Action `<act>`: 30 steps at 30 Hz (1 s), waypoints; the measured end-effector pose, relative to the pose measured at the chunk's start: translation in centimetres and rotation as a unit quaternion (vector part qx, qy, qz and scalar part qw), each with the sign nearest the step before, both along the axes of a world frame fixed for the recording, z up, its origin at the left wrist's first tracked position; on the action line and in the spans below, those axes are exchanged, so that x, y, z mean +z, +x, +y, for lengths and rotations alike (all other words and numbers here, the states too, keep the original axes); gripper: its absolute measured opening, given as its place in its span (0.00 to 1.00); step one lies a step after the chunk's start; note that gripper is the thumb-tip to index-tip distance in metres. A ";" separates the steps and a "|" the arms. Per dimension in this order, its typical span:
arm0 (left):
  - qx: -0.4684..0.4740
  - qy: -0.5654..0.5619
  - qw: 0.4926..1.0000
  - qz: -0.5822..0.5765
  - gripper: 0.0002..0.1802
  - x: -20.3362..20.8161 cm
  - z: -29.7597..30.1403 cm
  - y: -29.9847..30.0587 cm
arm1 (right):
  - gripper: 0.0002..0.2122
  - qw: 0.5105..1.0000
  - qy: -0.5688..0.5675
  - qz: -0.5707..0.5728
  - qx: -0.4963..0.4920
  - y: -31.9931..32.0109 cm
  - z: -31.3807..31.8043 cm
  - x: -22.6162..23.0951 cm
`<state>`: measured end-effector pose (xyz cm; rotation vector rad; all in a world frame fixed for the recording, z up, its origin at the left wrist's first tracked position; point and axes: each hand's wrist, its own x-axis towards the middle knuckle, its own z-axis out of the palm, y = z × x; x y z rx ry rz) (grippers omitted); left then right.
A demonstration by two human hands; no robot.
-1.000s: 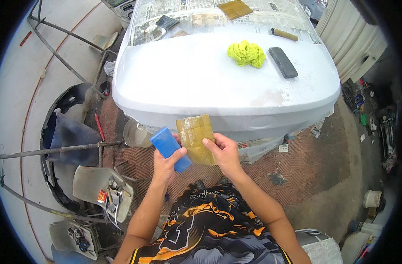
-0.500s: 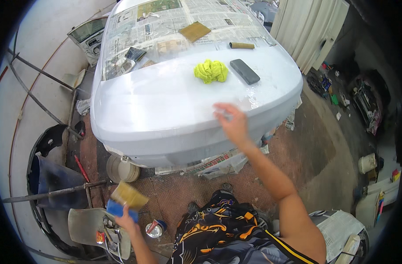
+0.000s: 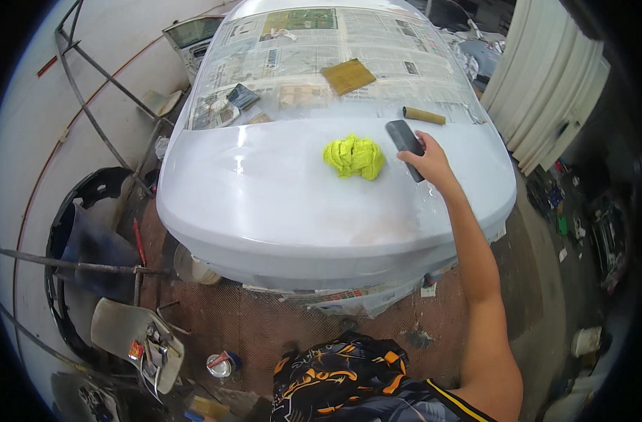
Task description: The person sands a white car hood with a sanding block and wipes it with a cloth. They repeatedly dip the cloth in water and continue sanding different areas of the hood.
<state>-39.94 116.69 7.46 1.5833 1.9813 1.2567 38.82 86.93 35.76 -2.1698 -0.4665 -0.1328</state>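
White primed car panel (image 3: 279,204), windscreen masked in newspaper above it: my right hand (image 3: 428,163) closes on the dark sanding block (image 3: 404,137) lying on the panel just beside a yellow rag (image 3: 355,156). Block looks stiff, light, easy to pinch by its long edges. My left hand is out of view.

Right hand: the right hand (image 3: 428,163) has moved from in front of the chest, where it held a yellowish sheet, up onto the white car body (image 3: 279,204), now closed around the dark block (image 3: 404,139) beside the yellow cloth (image 3: 355,156).
Left hand: dropped low with blue block and sheet, now gone from view.
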 end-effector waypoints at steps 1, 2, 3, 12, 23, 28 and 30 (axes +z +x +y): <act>0.002 0.004 1.000 0.014 0.23 -0.2 -1.6 0.7 | 0.39 0.996 0.004 -0.038 0.078 -0.4 1.2 0.9; -0.003 0.010 0.999 0.031 0.23 -0.2 -2.7 1.6 | 0.38 0.986 0.008 -0.075 0.148 -0.9 2.1 1.5; -0.010 0.014 0.999 0.040 0.24 -0.2 -3.5 2.5 | 0.36 0.973 0.050 -0.037 0.222 -0.8 3.0 1.0; 0.029 0.031 0.996 0.074 0.24 1.3 -7.9 5.5 | 0.34 0.937 -0.037 -0.276 0.211 3.4 9.6 4.9; 0.106 0.015 0.988 0.110 0.25 -0.6 -19.3 3.5 | 0.53 0.946 -0.271 -0.048 -0.171 27.7 5.4 2.1; 0.128 0.001 0.984 0.123 0.26 -2.3 -27.5 -1.7 | 0.46 0.935 -0.216 -0.236 -0.153 25.9 3.9 0.7; 0.173 -0.027 0.977 0.125 0.26 -2.3 -27.0 -5.2 | 0.35 0.948 -0.121 -0.295 -0.002 22.7 3.4 -0.1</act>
